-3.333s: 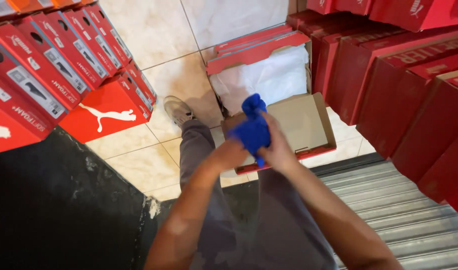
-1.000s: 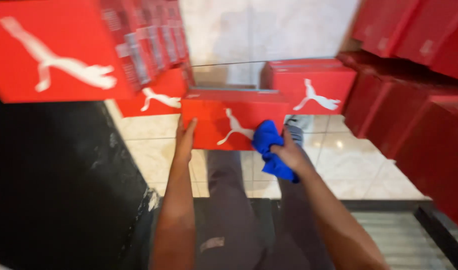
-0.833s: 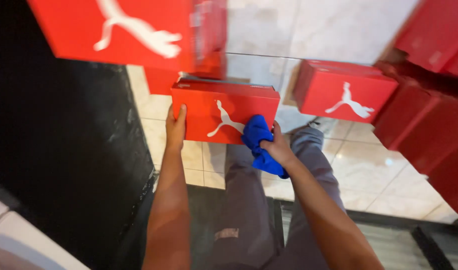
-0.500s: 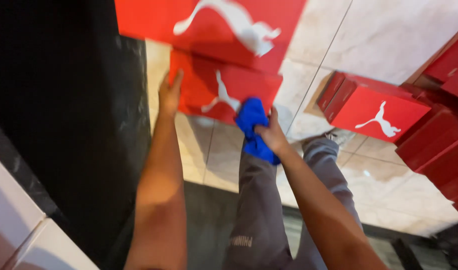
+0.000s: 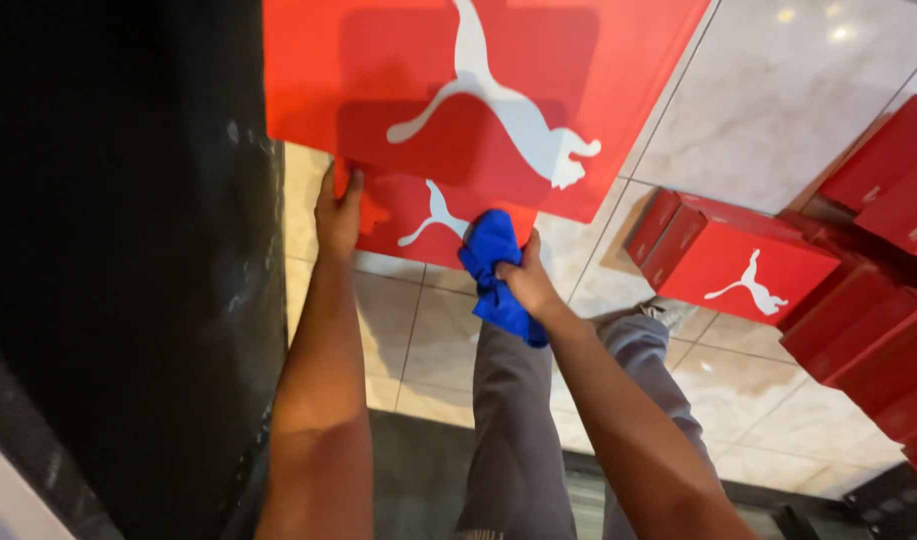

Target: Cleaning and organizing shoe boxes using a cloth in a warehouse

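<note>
The left hand (image 5: 337, 212) grips the left edge of a red shoebox (image 5: 419, 215), thumb on the lid face and the other fingers wrapped behind the edge. The right hand (image 5: 527, 285) is clenched around a bunched blue cloth (image 5: 492, 270) and presses it against the lower right part of the same box, so the box is held between the 2 hands, out in front of the person and above the tiled floor. Part of the cloth hangs below the fist, over the wrist. The box lid carries a white leaping-cat logo and faces the camera; its upper part is hidden behind a larger red shoebox (image 5: 479, 95) with the same logo, which fills the top of the view and sits nearer the camera.

Both forearms reach up from the bottom of the frame. Beneath them are the person's legs in grey trousers (image 5: 514, 420), with a grey shoe (image 5: 664, 312) showing on the floor past the right knee.

To the left stands a black wall panel (image 5: 129, 250), just beside the left arm. On the cream marble floor tiles (image 5: 799, 110), to the right, lies 1 more closed red shoebox (image 5: 739, 265), and a stack of red boxes (image 5: 879, 300) runs along the right edge.
</note>
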